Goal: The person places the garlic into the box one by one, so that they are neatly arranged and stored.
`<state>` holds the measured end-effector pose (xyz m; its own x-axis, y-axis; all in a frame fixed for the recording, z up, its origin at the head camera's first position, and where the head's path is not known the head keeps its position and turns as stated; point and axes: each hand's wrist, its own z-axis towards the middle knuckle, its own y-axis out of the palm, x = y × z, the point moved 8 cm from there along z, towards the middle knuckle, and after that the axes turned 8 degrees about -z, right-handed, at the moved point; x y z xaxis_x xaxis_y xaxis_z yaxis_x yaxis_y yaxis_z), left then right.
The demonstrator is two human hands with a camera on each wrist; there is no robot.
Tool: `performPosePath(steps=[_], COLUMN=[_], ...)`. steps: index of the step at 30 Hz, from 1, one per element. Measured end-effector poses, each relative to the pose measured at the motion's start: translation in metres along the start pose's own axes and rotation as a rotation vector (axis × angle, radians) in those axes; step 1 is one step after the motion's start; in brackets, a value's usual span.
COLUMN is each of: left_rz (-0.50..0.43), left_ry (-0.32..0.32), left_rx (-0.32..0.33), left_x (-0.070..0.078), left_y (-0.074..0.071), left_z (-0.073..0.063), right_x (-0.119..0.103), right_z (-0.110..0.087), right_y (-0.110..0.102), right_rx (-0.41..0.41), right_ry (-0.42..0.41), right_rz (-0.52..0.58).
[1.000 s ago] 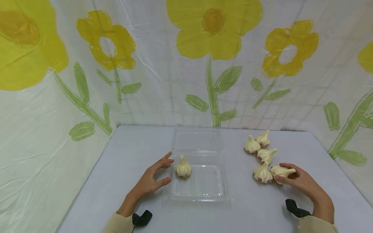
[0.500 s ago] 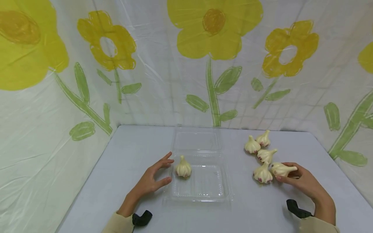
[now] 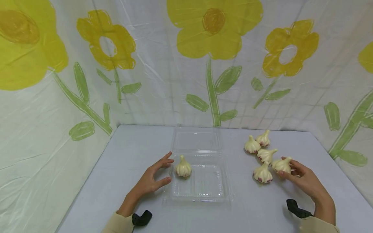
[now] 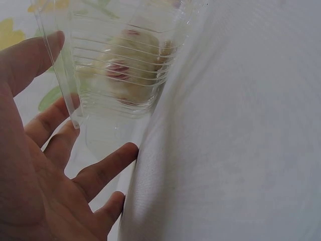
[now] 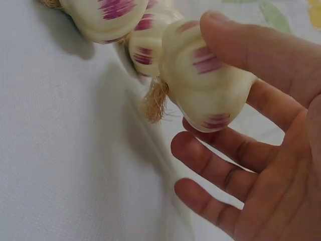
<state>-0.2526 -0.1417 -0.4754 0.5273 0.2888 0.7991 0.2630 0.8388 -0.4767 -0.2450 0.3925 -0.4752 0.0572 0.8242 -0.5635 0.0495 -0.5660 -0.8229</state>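
Observation:
My right hand (image 3: 303, 178) pinches a garlic bulb (image 3: 281, 165) between thumb and fingers at the right of the table. In the right wrist view the held garlic (image 5: 210, 85) shows purple streaks and a tuft of tan roots. Beside the left edge of a clear plastic clamshell box (image 3: 201, 198), my left hand (image 3: 150, 179) lies with fingers spread, fingertips right at the rim. One garlic bulb (image 3: 183, 167) stands upright inside the box at its left. Through the box wall, the left wrist view shows that garlic (image 4: 130, 68) blurred.
Several other garlic bulbs (image 3: 263, 173) lie close together to the left of and behind the right hand. The box's lid (image 3: 196, 139) is folded back toward the table's far edge. A white curtain (image 3: 157, 94) painted with yellow flowers hangs behind the table (image 3: 140, 139).
The right hand has drawn the garlic bulb slightly up and turned it, so its stem now points upward instead of to the right. The left hand and box have stayed put.

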Motion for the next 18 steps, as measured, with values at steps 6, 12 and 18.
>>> performPosePath(steps=[6,12,18], left_rz=[0.001,-0.005,-0.004], left_ry=[-0.003,-0.002,-0.010], left_rx=[0.000,-0.001,-0.002], left_x=[0.000,0.001,0.000], left_y=[0.000,0.000,0.000], left_z=[0.000,0.000,-0.001], right_x=[-0.002,-0.003,-0.006], right_z=[-0.001,0.001,0.000], right_y=[-0.005,-0.008,-0.012], right_rx=[0.061,0.049,0.077], right_ry=[-0.010,0.014,0.012], right_rz=[0.027,0.008,0.026])
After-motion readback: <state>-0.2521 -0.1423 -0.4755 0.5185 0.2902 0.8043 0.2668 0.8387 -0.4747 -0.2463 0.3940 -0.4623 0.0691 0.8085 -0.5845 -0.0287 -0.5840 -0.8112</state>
